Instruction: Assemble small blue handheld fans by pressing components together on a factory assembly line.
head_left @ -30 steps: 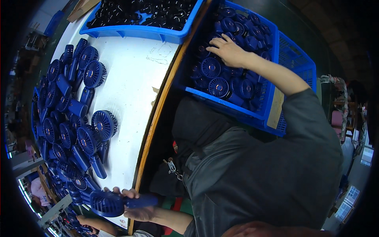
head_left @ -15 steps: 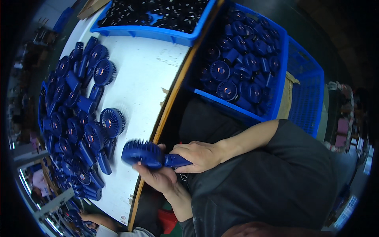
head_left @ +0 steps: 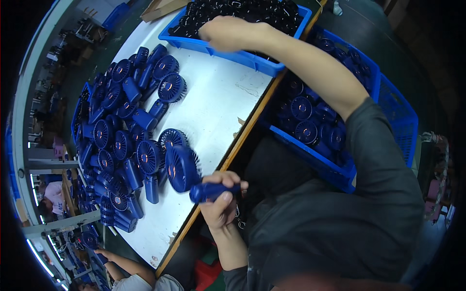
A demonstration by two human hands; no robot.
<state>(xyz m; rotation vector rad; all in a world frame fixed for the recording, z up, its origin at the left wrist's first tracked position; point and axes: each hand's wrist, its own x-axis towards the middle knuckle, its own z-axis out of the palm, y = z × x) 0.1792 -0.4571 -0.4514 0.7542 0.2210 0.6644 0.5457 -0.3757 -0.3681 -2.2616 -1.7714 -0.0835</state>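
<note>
My left hand is closed round the handle of a dark blue handheld fan, whose round grille head points away to the left over the table edge. My right hand reaches over the near rim of a blue tray. Small black parts fill that tray, and the hand's fingertips are down among them, blurred and mostly hidden. Beside the held fan, many more dark blue fans lie heaped on the left of the white table.
A deep blue crate full of fans stands right of the table's wooden edge, partly behind my right arm. Another blue crate is beyond it. At lower left, another person's hand is by a blue fan. A cardboard piece lies at the back.
My right hand has left the fan and moved up and away to the tray of black parts. My left hand now grips the fan's handle, with the head turned. The whole view has shifted.
</note>
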